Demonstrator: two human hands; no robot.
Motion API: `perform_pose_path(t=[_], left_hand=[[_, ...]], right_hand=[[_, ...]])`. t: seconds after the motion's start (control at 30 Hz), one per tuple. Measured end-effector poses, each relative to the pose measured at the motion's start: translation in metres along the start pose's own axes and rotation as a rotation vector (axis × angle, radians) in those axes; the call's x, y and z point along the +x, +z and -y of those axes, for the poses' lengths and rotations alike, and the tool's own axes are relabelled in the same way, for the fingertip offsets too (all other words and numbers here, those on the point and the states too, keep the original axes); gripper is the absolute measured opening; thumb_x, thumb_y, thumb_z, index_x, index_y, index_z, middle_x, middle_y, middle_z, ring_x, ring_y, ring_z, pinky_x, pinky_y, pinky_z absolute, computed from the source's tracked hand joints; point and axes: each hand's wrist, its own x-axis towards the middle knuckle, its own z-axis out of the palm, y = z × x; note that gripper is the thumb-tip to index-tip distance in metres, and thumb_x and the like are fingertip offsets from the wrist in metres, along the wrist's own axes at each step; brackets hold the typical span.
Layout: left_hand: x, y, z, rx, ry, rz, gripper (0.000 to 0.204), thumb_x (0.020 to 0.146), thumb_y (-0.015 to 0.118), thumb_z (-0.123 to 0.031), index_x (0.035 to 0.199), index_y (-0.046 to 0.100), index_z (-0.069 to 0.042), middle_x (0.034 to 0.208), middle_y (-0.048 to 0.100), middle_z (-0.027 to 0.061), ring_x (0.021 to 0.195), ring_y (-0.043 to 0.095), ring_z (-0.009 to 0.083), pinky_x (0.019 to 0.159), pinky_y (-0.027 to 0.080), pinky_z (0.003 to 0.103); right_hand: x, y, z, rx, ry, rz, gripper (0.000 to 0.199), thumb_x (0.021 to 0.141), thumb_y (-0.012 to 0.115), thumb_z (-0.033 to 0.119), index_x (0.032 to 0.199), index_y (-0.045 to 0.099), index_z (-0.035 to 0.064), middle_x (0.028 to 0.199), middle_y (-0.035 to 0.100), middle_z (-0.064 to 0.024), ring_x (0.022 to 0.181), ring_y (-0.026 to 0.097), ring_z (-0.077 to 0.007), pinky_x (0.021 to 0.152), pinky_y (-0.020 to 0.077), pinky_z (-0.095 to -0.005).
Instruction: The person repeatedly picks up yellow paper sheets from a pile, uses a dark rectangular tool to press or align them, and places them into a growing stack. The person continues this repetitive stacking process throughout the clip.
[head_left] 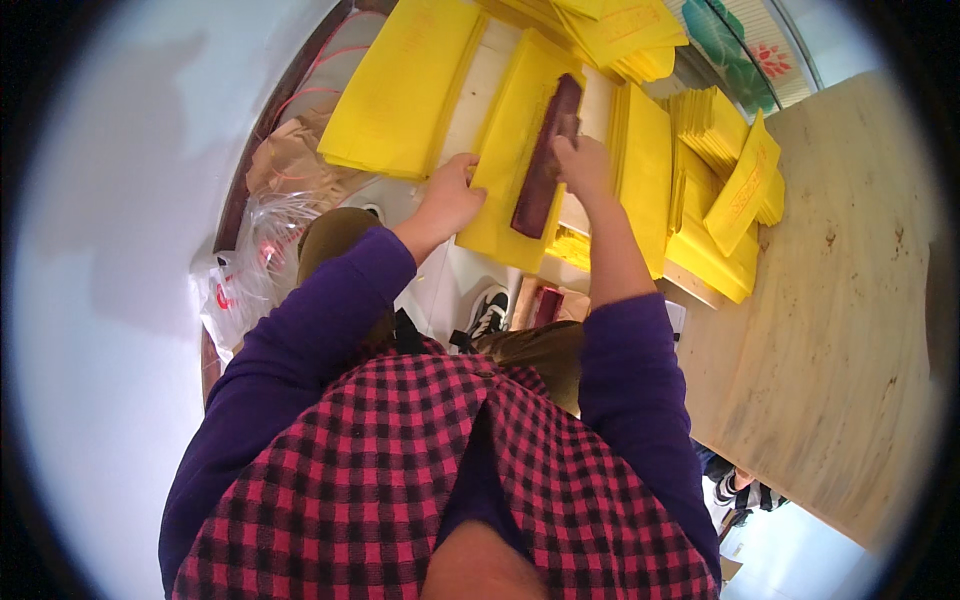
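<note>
My right hand (pixel 585 167) is closed around the middle of a long dark red stamp block (pixel 536 190), which lies lengthwise over a stack of yellow paper sheets (pixel 497 205). The face of the block is turned down and out of sight. At the stack's left edge my left hand (pixel 450 203) is closed, its thumb and fingertips gripping the paper. To the left lies a wider stack of yellow sheets (pixel 400 90). Another tall yellow stack (pixel 642 170) is just right of my right hand.
More yellow bundles (pixel 710 130) with red marks lie at the right, one loose packet (pixel 742 190) aslant on top. A bare wooden board (pixel 830 280) fills the right side. Crumpled brown paper (pixel 290 160) and a clear plastic bag (pixel 262 250) are at the left. Below sits an open box (pixel 570 308).
</note>
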Motion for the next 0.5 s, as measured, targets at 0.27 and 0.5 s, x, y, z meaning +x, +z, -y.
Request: perform_pose_path(t=[0.27, 0.5], left_hand=[[0.007, 0.007, -0.005, -0.089, -0.031, -0.062, 0.039, 0.072, 0.059, 0.000, 0.110, 0.052, 0.002, 0.082, 0.064, 0.0144, 0.073, 0.062, 0.0241, 0.064, 0.048, 0.033], [0.032, 0.011, -0.022, 0.037, -0.020, -0.038, 0.043, 0.074, 0.062, -0.002, 0.115, 0.049, 0.002, 0.083, 0.062, 0.0095, 0.075, 0.062, 0.0179, 0.065, 0.049, 0.029]], right_hand=[[-0.093, -0.062, -0.035, 0.298, -0.015, -0.263, 0.036, 0.084, 0.058, 0.029, 0.070, 0.054, -0.0036, 0.055, 0.054, -0.0089, 0.045, 0.054, -0.0148, 0.043, 0.0430, -0.0293], [-0.144, -0.083, -0.065, 0.461, 0.122, -0.360, 0.030, 0.088, 0.056, 0.025, 0.073, 0.054, -0.0006, 0.058, 0.054, -0.0050, 0.044, 0.050, -0.0104, 0.041, 0.0402, -0.0247]])
